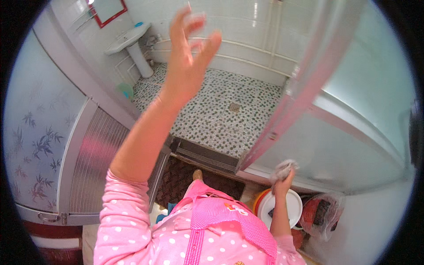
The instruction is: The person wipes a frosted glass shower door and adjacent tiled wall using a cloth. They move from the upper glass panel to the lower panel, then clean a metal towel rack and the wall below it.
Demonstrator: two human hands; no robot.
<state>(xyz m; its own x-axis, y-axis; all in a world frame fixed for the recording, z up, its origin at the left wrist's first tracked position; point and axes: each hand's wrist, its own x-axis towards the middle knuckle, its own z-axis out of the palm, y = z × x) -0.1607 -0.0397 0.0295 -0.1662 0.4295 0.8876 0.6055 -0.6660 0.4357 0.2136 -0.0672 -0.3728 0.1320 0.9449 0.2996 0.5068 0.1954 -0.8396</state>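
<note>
My left hand point(188, 56) is raised in front of the bathroom doorway, its fingers apart and slightly blurred, holding nothing. Low at the right, my right hand point(284, 184) grips a crumpled greyish cloth point(285, 169) near the bottom of a frosted glass panel point(318, 145). Under my right forearm stands a bucket with a white lid point(295, 203), and a small dark item lies on the lid. Beyond the doorway lies a pebble-patterned tile floor point(212, 109) with a square floor drain point(234, 107).
An open door with bamboo-pattern glass point(43, 132) stands at the left. A dark metal threshold point(205, 155) borders a brown mat point(175, 185). Clear plastic bags point(326, 215) sit right of the bucket. Inside are a pedestal sink point(139, 59), a red-framed mirror point(113, 23) and wall pipes point(251, 61).
</note>
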